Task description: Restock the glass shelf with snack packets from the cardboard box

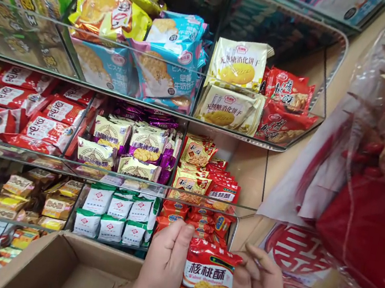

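Observation:
A red and white packet of walnut shortbread (210,273) is upright between my hands, its printed front facing me. My left hand (165,261) is closed at the packet's left edge, with the thumb on top. At the right edge, my right hand (256,287) pinches the wrapper, its fingers curled. Red wrapper shows behind the front packet, but I cannot tell how many packets there are. Beneath my hands is an open cardboard box (46,257); its contents are mostly hidden. Small red packets (202,217) stand in the shelf compartment just behind.
Tiered shelves with clear fronts hold white and green packets (119,208), purple and cream packets (147,146), red packets (52,114) and blue biscuit packs (168,68). Plastic-wrapped red goods (369,220) hang close on the right. Clear shelf edges (248,206) lie just above my hands.

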### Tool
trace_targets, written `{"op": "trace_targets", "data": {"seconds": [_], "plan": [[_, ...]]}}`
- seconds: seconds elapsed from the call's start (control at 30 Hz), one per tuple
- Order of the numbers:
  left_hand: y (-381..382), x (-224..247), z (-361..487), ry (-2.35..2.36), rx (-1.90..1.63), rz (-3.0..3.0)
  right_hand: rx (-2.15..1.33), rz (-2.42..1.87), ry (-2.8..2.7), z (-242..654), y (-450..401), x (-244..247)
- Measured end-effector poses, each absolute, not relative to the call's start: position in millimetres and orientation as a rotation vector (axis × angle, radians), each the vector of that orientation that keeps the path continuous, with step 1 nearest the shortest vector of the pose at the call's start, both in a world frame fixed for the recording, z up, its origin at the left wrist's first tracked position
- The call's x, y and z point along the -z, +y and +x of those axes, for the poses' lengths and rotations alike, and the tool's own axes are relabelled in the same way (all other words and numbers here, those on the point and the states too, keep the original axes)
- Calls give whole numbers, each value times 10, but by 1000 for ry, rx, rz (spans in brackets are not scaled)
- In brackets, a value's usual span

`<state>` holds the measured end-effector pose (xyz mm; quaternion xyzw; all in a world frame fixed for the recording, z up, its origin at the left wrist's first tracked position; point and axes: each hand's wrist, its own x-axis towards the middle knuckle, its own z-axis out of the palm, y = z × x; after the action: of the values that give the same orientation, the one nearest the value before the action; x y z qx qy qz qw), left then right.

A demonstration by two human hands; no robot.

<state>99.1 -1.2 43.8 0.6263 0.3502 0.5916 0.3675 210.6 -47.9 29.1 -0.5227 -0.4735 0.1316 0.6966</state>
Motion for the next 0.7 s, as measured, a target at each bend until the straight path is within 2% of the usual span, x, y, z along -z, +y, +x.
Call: {"op": "trace_targets", "data": {"seconds": [0.07, 0.17, 0.23, 0.33, 0.47, 0.7], "plan": [[46, -580, 954, 882, -1523, 1769, -204, -1155, -1305, 2217, -518, -471], [214, -928, 864, 751, -1521, 2165, 117, -1226, -1725, 2539, -496, -872], [375, -1181, 819, 744, -1483, 2492, 347, -1262, -1756, 2764, -382, -1158], [598, -1464, 831, 1040, -1037, 2946, 519, -1328, -1816, 2948, -88, -1460], [698, -1653, 946, 1361, -331, 3033, 428, -1460, -2047, 2906, 287, -1598], [607, -1873, 997, 1402, 30, 2977, 151, -1680, -2125, 2781, 537, -1747]]}}
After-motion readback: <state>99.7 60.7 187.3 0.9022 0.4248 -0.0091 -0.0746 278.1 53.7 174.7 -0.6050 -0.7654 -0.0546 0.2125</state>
